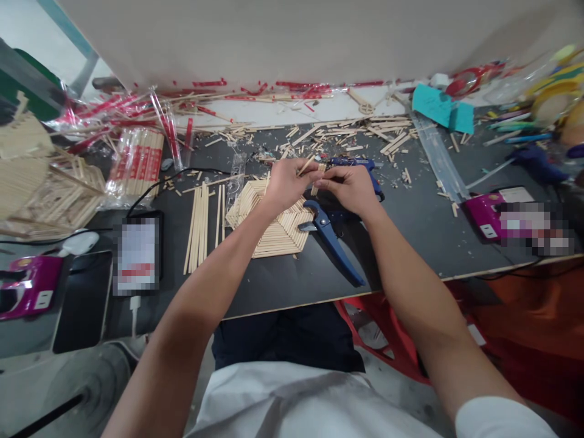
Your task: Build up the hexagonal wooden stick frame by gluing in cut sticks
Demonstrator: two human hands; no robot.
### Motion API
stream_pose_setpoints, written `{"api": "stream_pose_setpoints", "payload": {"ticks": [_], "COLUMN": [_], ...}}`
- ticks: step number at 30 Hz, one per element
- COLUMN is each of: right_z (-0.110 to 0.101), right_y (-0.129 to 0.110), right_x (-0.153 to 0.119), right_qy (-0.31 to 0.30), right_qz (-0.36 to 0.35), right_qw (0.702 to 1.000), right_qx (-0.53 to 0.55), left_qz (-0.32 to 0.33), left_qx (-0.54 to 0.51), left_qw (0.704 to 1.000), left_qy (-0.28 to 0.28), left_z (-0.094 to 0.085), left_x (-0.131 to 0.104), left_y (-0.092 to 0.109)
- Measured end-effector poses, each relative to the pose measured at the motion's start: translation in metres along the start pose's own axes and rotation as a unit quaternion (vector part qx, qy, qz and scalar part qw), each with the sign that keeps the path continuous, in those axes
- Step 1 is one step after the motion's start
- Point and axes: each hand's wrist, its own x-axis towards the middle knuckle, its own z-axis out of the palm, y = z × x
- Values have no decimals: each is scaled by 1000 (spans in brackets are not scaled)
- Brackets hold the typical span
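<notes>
My left hand (288, 182) is closed, its fingertips pinching short wooden stick pieces (321, 168). Against the same pieces press the closed fingers of my right hand (353, 187). How many pieces they grip is hard to make out. Below my left hand lies a flat hexagonal panel of wooden sticks (279, 237), partly covered by the hand and forearm. A blue-handled cutter (335, 249) rests between my forearms, its blade end touching the panel's right side. Behind my right hand, a blue glue gun (375, 182) is partly hidden. Loose long sticks (197, 228) lie left of the panel.
Cut stick scraps (314, 134) litter the back of the table. Wrapped stick bundles (135, 159), a lit phone (137, 255) and a dark phone (83, 303) are on the left. A clear strip (438, 155) and a magenta box (490, 216) lie right.
</notes>
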Motion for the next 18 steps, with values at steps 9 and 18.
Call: {"api": "stream_pose_setpoints", "payload": {"ticks": [9,18], "right_z": [-1,2], "right_y": [-6,-39], "right_x": [-3,-15], "right_qy": [5,-9], "right_qz": [-33,-12], "right_qw": [999,989], "right_qx": [-21,146], "left_qz": [44,52], "left_qx": [43,107], "left_qw": [998,992], "left_qy": [2,30], "left_z": [0,-63], "left_x": [-5,-48], "left_y": [4,30]}}
